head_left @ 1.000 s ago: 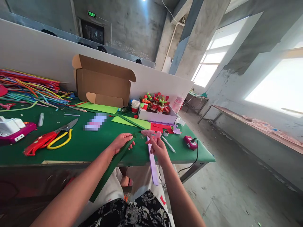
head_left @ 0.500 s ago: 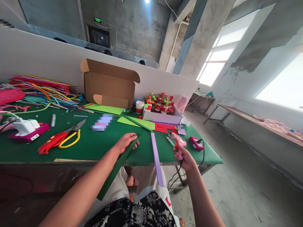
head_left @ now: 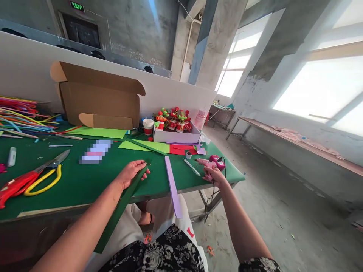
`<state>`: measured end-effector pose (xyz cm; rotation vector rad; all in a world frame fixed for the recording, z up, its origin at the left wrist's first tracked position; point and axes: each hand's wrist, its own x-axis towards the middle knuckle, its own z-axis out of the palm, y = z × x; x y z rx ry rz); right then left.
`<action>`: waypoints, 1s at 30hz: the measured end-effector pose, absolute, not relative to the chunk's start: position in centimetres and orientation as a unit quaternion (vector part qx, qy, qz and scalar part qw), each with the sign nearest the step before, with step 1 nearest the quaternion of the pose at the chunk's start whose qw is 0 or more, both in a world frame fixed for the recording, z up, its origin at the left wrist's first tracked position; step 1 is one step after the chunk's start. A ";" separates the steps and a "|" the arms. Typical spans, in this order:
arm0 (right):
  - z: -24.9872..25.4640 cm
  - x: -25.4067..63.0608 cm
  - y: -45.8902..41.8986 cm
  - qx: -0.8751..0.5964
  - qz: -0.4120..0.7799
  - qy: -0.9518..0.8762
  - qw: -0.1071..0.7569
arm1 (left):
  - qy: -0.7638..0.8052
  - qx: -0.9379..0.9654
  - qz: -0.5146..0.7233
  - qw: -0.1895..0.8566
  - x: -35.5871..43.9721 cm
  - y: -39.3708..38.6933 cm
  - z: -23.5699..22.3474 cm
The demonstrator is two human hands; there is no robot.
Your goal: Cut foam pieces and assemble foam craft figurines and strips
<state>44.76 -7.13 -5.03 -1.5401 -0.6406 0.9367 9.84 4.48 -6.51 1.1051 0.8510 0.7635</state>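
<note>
My left hand (head_left: pixel 133 173) is closed on the upper end of a long dark green paper strip (head_left: pixel 117 211), which slants down over the table edge toward my lap. At the table's right end, my right hand (head_left: pixel 214 175) grips a pink hot glue gun (head_left: pixel 204 163), its nozzle pointing left. A purple paper strip (head_left: pixel 171 185) lies between my hands, its near end hanging past the edge. Just left of the glue gun rests a white pen (head_left: pixel 191 167), and a small roll of tape (head_left: pixel 188 155) sits behind it.
Red and yellow scissors (head_left: pixel 36 177) lie at the left, with colourful pipe cleaners (head_left: pixel 25 121) behind. An open cardboard box (head_left: pixel 99 98) stands at the back. Paper cups (head_left: pixel 148 126) adjoin a white box (head_left: pixel 176 136) of red and green figures. A pink power socket (head_left: pixel 217 161) sits right.
The glue gun has turned and dropped lower, its nozzle now pointing left near the table. My view has swung right. My left hand still holds the green strip.
</note>
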 end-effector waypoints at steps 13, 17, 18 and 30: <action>-2.9 44.7 -7.3 -0.885 0.109 -0.349 0.288 | 0.385 0.489 0.343 0.703 9.9 4.2 -5.9; -2.7 42.2 -7.7 -0.893 -0.035 -0.422 0.153 | 0.383 0.487 0.342 0.707 9.9 4.1 -5.9; -2.7 41.3 -7.6 -0.881 -0.042 -0.451 0.135 | 0.382 0.487 0.342 0.707 9.9 4.1 -5.9; -3.6 35.0 -2.2 -0.829 -0.019 -0.559 0.021 | 0.376 0.501 0.342 0.701 9.9 4.3 -6.2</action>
